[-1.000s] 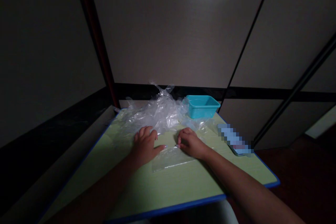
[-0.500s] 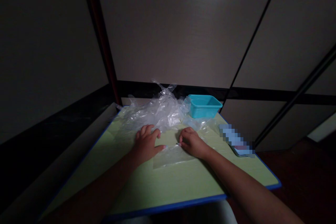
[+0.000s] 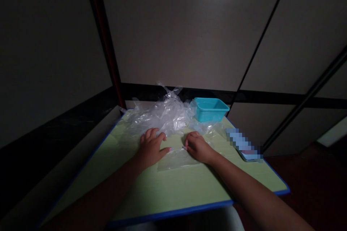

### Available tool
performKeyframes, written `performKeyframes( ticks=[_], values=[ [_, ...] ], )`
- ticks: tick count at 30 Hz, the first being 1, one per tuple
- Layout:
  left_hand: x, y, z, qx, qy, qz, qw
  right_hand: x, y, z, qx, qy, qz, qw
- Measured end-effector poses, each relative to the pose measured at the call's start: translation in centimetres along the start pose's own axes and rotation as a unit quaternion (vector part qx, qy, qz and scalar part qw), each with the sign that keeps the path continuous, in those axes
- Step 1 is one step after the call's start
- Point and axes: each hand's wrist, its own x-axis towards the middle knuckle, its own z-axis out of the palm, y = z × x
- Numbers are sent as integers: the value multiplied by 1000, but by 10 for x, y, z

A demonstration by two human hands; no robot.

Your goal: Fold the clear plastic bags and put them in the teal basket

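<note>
A small clear plastic bag (image 3: 177, 159) lies flat on the pale green table (image 3: 173, 191). My left hand (image 3: 150, 147) rests on the bag's left end with its fingers spread and thumb stretched along the top edge. My right hand (image 3: 198, 148) has its fingers curled, pinching the bag's top edge at the right. A heap of crumpled clear plastic bags (image 3: 162, 115) sits just beyond both hands.
A teal plastic tub (image 3: 210, 108) stands at the table's far right corner. A blurred flat object (image 3: 245, 145) lies at the right edge. The table has a blue rim and stands against a grey panelled wall; the room is dim.
The hands stay on the small bag almost as before; the view has shifted slightly.
</note>
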Motion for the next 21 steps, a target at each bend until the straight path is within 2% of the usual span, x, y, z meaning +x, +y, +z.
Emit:
performKeyframes(
  ticks=[8, 11, 16, 21],
  values=[
    [0, 2, -2, -43, -6, 28, 999, 0, 1, 1, 1, 5, -10, 1000],
    [-1, 6, -6, -78, -8, 74, 994, 0, 0, 1, -5, 6, -8, 1000],
    [-6, 18, -15, -116, -90, 216, 965, -1, -1, 1, -21, 6, 11, 1000],
    [-10, 18, -12, -101, -139, 220, 960, -3, -2, 1, -38, 3, 18, 999]
  ],
)
